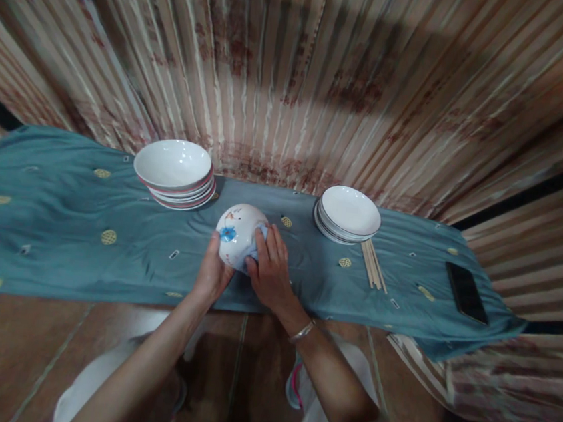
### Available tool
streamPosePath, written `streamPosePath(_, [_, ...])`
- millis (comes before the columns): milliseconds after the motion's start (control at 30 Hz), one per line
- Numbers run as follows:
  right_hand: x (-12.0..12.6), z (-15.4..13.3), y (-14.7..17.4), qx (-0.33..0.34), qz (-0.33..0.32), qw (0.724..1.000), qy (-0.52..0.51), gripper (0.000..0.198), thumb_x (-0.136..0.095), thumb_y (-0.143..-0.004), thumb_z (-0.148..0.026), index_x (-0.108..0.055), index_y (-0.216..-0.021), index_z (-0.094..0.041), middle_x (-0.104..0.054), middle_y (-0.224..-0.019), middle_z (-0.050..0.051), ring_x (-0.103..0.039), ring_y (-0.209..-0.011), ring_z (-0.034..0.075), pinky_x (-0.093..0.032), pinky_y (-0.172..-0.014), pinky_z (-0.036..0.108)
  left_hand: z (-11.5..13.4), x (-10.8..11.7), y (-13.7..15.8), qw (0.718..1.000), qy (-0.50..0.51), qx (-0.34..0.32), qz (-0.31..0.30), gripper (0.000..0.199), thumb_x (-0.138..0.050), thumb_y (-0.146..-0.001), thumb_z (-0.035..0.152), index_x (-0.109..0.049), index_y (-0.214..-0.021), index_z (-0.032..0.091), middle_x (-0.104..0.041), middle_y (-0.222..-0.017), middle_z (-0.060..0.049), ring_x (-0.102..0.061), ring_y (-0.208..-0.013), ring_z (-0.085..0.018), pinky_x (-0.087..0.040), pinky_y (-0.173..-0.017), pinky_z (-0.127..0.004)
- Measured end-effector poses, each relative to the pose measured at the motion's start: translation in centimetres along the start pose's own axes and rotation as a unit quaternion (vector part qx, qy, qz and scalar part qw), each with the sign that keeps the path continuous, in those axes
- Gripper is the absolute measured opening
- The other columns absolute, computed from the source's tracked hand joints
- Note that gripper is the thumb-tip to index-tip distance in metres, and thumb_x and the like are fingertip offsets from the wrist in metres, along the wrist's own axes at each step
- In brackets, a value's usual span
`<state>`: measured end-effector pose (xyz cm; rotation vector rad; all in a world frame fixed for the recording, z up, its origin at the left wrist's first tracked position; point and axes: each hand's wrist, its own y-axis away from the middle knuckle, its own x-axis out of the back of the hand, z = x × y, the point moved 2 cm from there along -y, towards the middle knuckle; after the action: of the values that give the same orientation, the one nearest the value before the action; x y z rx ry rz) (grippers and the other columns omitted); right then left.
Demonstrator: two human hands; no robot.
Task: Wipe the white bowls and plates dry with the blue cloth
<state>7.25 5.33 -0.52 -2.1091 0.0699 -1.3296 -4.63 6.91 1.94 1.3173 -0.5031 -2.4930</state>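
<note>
A white bowl (242, 224) with a blue flower and small red marks is held up over the front middle of the table, its patterned outside facing me. My left hand (213, 271) grips its lower left side, thumb along the outside and fingers partly hidden beneath. My right hand (271, 267) presses a pale blue cloth (260, 237) against the bowl's right side, with its fingers curled over the cloth. Much of the cloth is hidden under those fingers.
A stack of white bowls (175, 166) with red rims stands back left. Dark-rimmed white plates (350, 211) are stacked to the right, with several chopsticks (374, 266) in front of them. A black phone (467, 292) lies near the right end of the green tablecloth (74, 216). Curtains (286, 70) hang behind.
</note>
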Motion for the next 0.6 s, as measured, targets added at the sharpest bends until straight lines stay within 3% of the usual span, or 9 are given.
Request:
streamPosePath(200, [0.1,0.6,-0.1,-0.018,0.014,1.000,0.012,0.054,-0.036,-0.100,-0.034,-0.040,-0.146,-0.004,-0.040,-0.152,0.022,-0.019,-0.150,0.030,-0.030,-0.116,0.052,0.0,0.1,0.1,1.000,-0.005,0.004,-0.012,0.052,-0.033,-0.102,0.036,-0.048,-0.143,0.008,-0.076,-0.109,-0.014,-0.070,-0.108,-0.024,-0.052,-0.100,-0.038])
streamPosePath(600, [0.2,1.3,0.6,-0.040,-0.031,0.998,0.035,0.056,-0.040,-0.100,-0.032,-0.035,-0.150,-0.007,-0.043,-0.150,0.022,-0.033,-0.145,0.029,-0.034,-0.114,0.049,-0.1,0.7,-0.5,1.000,0.019,0.003,-0.015,0.052,-0.035,-0.101,0.037,-0.046,-0.145,0.012,-0.073,-0.117,-0.014,-0.069,-0.110,-0.026,-0.052,-0.100,-0.041])
